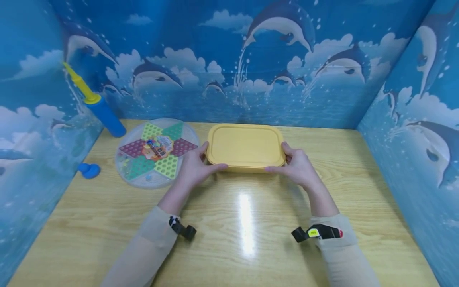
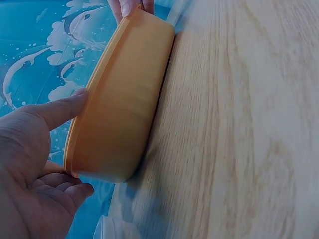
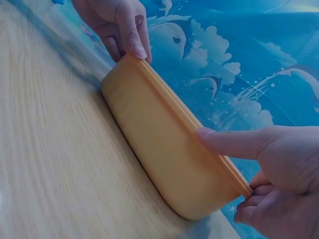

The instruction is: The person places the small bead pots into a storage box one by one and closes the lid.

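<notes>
A yellow plastic food container with a rounded rectangular lid (image 1: 246, 145) sits at the back middle of the table. My left hand (image 1: 195, 165) grips its left end, the thumb along the near edge of the lid and the other fingers bent under the rim at the corner. At the right end my right hand (image 1: 297, 165) holds it in the same way, thumb on the front rim. Both wrist views show the container's smooth front wall (image 2: 124, 94) and its base close over the wood. Its far side is hidden from the wrist cameras.
Left of the container lies a round Chinese checkers board (image 1: 157, 152), close by my left hand. A blue hand pump with a yellow nozzle (image 1: 105, 115) leans at the back left corner. Near the left edge is a small blue knob-shaped piece (image 1: 89, 170). Dolphin-print cloth walls (image 1: 229, 95) border the table.
</notes>
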### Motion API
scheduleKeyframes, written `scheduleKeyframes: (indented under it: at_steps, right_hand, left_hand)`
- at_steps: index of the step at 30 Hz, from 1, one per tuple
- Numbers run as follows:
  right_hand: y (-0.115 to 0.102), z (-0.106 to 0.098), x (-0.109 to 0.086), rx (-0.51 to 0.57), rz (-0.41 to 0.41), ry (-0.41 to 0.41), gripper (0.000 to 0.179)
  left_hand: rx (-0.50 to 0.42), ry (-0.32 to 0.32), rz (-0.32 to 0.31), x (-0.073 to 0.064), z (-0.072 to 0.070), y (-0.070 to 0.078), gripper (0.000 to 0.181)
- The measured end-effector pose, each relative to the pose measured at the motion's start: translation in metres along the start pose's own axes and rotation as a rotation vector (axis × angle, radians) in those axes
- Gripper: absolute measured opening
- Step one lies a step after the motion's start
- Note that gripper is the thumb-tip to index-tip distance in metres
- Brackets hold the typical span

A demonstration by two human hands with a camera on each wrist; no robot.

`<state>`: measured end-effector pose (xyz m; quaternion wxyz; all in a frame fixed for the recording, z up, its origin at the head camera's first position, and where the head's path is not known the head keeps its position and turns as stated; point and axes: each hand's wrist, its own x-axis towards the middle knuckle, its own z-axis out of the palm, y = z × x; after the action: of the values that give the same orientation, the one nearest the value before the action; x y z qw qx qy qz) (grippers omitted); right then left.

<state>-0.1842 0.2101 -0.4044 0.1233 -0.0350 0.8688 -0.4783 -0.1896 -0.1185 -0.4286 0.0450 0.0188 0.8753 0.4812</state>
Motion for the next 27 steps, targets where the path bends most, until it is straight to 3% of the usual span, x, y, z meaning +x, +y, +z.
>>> scheduleKeyframes:
  at_steps: [4, 9, 11, 15, 27]
  right_hand:
    - [0.004, -0.005, 0.0, -0.098, -0.046, 0.001, 0.118]
    - [0.012, -0.016, 0.003, -0.277, -0.191, 0.019, 0.105]
    - [0.014, -0.019, 0.004, -0.365, -0.219, -0.022, 0.101]
    - [0.021, -0.019, 0.005, -0.511, -0.236, -0.088, 0.099]
    - [0.016, -0.02, 0.001, -0.615, -0.221, -0.114, 0.099]
  left_hand:
    - [0.12, -0.018, 0.017, 0.002, -0.005, 0.0, 0.125]
    - [0.353, -0.062, 0.171, 0.008, -0.016, 0.002, 0.119]
    - [0.46, -0.116, 0.215, 0.01, -0.017, 0.001, 0.117]
    - [0.584, -0.176, 0.227, 0.007, -0.013, 0.0, 0.115]
    - [0.694, -0.215, 0.258, 0.01, -0.011, 0.009, 0.113]
